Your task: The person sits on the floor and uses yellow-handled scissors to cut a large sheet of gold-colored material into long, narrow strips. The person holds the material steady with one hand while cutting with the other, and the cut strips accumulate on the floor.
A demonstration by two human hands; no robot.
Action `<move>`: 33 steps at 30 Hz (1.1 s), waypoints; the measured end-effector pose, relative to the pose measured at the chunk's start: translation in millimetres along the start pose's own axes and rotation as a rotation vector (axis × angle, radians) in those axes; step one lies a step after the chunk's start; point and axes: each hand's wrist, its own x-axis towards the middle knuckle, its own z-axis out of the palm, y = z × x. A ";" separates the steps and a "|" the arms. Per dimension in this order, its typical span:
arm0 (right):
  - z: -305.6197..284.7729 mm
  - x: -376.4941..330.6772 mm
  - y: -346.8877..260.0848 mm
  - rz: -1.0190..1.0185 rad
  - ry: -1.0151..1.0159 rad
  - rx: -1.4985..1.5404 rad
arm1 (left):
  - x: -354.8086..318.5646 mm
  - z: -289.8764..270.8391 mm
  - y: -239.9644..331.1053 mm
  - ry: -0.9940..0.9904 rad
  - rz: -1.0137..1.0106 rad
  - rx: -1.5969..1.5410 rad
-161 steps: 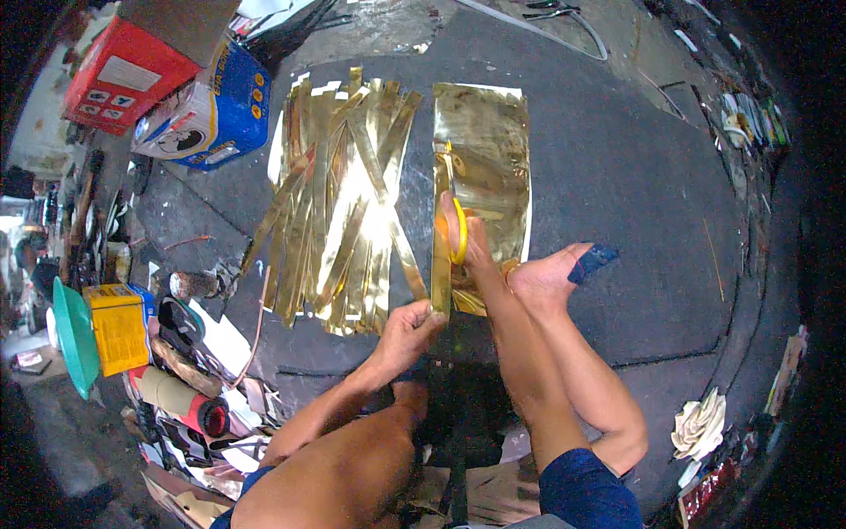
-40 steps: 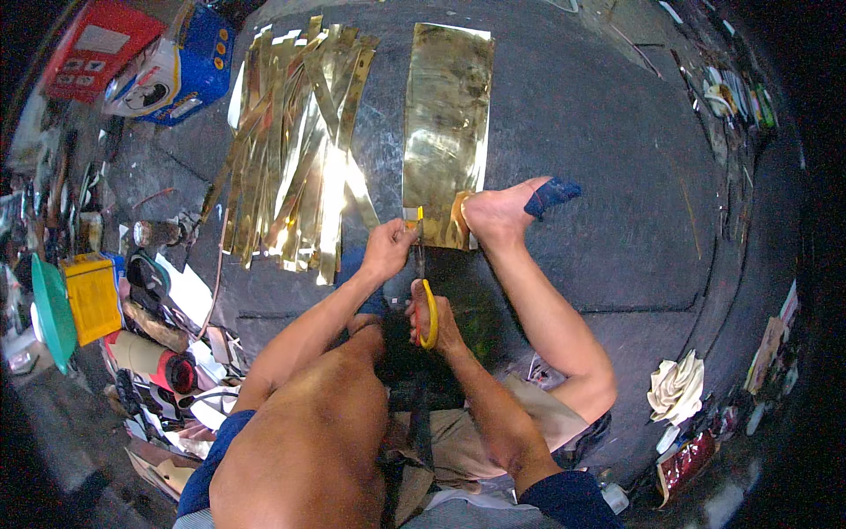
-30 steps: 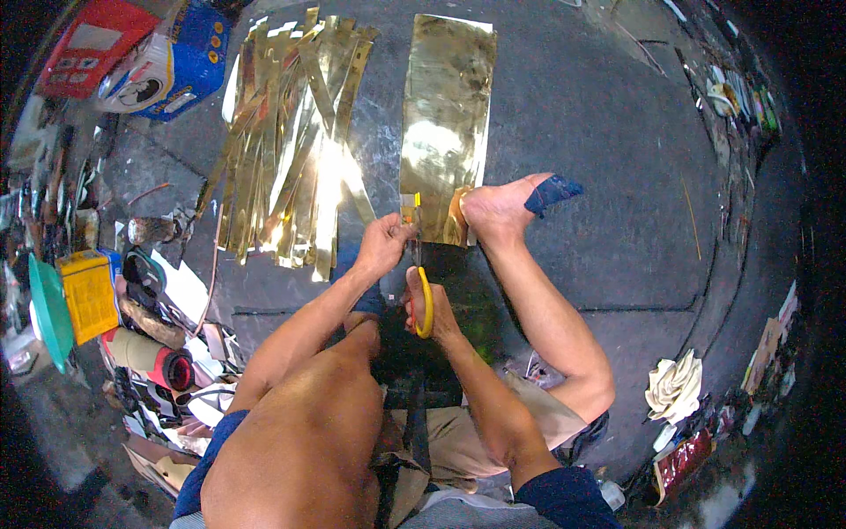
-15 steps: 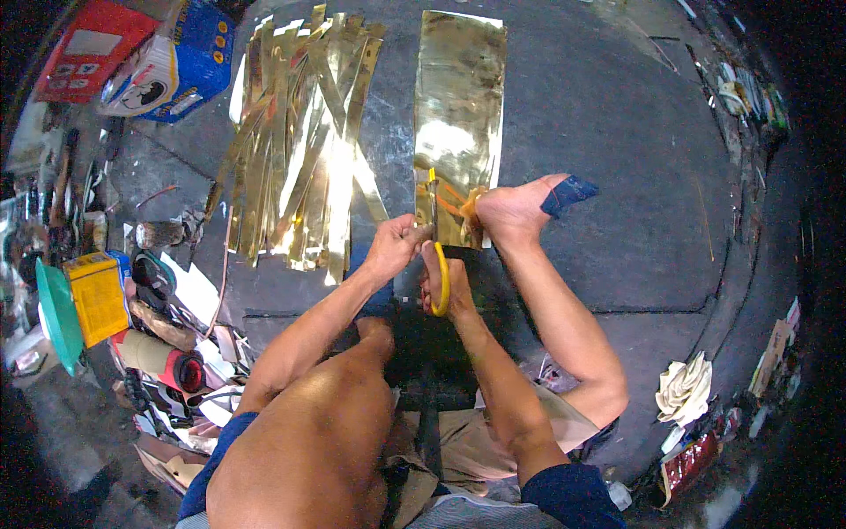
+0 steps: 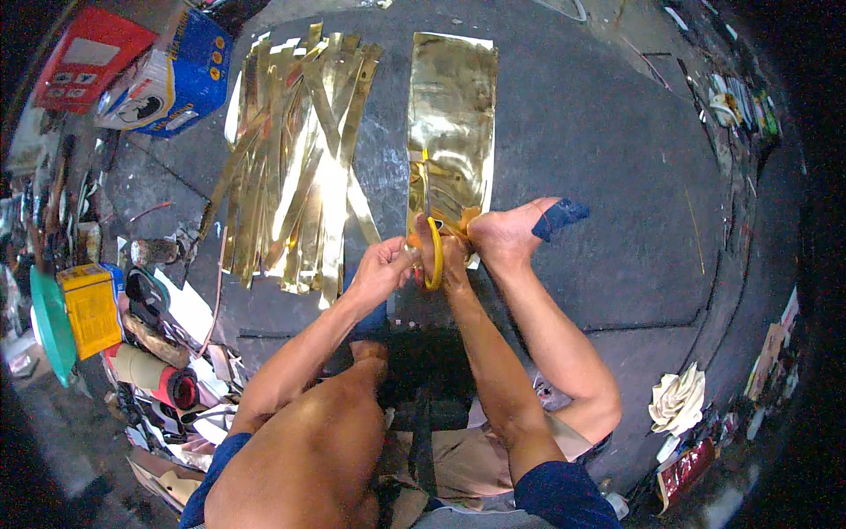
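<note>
A long, shiny gold sheet (image 5: 451, 97) lies in front of me, its near end between my two hands. My right hand (image 5: 453, 263) is closed round the yellow handles of a pair of scissors (image 5: 435, 260), whose blades point away from me along the sheet's left side. My left hand (image 5: 379, 271) is closed in a pinch at the sheet's near left corner, where a narrow strip edge seems held; the fingers partly hide it. My bare right foot (image 5: 507, 231) touches the sheet's near right edge. To the left lies a loose pile of cut gold strips (image 5: 300, 167).
Red and blue boxes (image 5: 189, 75) stand at the far left. Nearer on that side are a yellow can (image 5: 91, 309), a green lid-like disc (image 5: 55, 326) and scraps. A crumpled cream cloth (image 5: 677, 398) lies at the right on the dark floor mat (image 5: 608, 132).
The scissors and my right hand have moved farther along the sheet, away from me. My left hand has shifted slightly left and nearer. The whole view has tilted a little.
</note>
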 end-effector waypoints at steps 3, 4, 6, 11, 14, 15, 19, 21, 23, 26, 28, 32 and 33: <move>-6.2 7.4 -11.1 -0.052 0.007 -0.134 | -2.5 -2.4 -3.0 -0.011 0.030 -0.011; -6.7 12.3 -13.5 -0.057 0.009 -0.134 | -3.3 -3.4 -4.5 -0.017 0.036 -0.016; -9.9 22.5 -15.8 -0.062 0.022 -0.128 | -7.1 0.7 6.1 -0.024 0.047 -0.001; -10.3 39.7 -29.6 -0.056 0.015 -0.108 | -14.3 -0.4 12.1 -0.029 0.078 -0.072; -13.5 47.3 -37.9 -0.041 0.013 -0.096 | -18.3 1.7 19.7 -0.004 0.041 -0.091; -13.5 50.1 -41.5 -0.036 0.019 -0.093 | -20.5 3.4 24.8 0.007 0.035 -0.083; -13.5 64.5 -56.8 -0.032 0.024 -0.083 | -19.7 -2.5 17.6 0.001 0.094 -0.041; -16.0 73.3 -60.6 -0.027 0.027 -0.083 | -23.8 -2.5 25.2 -0.002 0.069 -0.009; -16.0 84.8 -66.4 -0.024 0.027 -0.083 | -25.9 -3.5 26.7 -0.008 0.075 -0.040; -15.5 100.1 -74.2 -0.037 0.029 -0.085 | -26.2 -7.2 27.7 -0.011 0.101 0.004; -17.6 113.3 -77.6 -0.047 0.039 -0.085 | -28.9 -5.5 34.4 -0.013 0.113 0.037; -18.4 139.4 -90.2 -0.082 0.043 -0.095 | -36.8 -8.4 39.6 -0.009 0.087 0.020; -18.7 147.3 -93.6 -0.092 0.046 -0.097 | -38.7 -8.1 44.3 -0.002 0.086 0.030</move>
